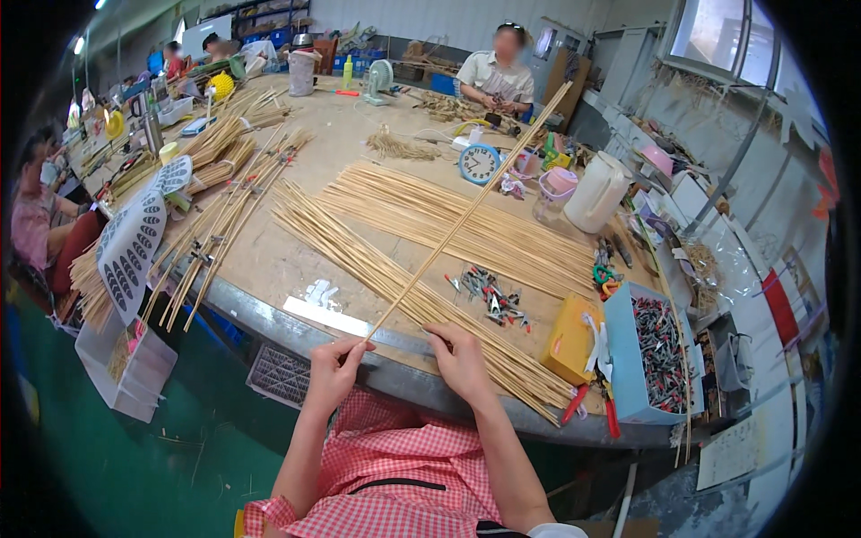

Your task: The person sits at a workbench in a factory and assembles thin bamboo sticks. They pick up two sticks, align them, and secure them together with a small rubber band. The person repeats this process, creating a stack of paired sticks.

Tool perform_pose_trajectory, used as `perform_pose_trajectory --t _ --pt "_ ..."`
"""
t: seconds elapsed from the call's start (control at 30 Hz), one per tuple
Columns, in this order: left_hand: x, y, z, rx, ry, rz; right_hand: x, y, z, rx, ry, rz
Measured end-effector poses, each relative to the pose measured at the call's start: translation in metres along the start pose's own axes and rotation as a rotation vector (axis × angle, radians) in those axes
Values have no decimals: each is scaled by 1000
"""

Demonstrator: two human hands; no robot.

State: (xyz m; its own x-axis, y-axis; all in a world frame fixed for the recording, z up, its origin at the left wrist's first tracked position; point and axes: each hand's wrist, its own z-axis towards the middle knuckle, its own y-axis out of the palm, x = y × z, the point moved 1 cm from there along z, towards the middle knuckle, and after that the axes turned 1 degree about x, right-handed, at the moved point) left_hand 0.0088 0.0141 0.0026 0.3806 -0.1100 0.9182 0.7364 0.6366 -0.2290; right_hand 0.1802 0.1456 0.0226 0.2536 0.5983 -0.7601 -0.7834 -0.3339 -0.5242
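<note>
My left hand (335, 372), at the table's front edge, pinches the near end of a long, thin bamboo strip (468, 211). The strip slants up and away to the right, over the table and toward the far side. To its right, my right hand (464, 366) is apart from the strip, with thumb and fingertips drawn together; whatever lies between them is too small to make out. Close by, a bundle of bamboo strips (345, 251) lies diagonally across the table. Behind it a second, flatter row of strips (439, 212) is spread out. A white flat bar (327, 316) lies near my left hand.
Small clips (491, 296) lie loose right of centre. A blue box (641, 415) full of clips, a yellow box (568, 341) and red-handled pliers (613, 417) stand at right. Behind are a blue clock (480, 164) and white jug (599, 193). A person (498, 76) sits opposite.
</note>
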Motion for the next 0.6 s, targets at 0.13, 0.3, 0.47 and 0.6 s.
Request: perform_pose_trajectory --t 0.13,0.3,0.47,0.6 --pt "0 11 -4 -42 -9 -106 -15 11 -16 -75 220 384" --pt "0 17 -10 -148 -116 -267 -20 20 -26 -85 296 710" --pt "2 15 -9 -167 -178 -293 -25 21 -28 -27 224 818" --pt "2 15 -10 -145 -155 -307 -22 23 -30 5 250 825"
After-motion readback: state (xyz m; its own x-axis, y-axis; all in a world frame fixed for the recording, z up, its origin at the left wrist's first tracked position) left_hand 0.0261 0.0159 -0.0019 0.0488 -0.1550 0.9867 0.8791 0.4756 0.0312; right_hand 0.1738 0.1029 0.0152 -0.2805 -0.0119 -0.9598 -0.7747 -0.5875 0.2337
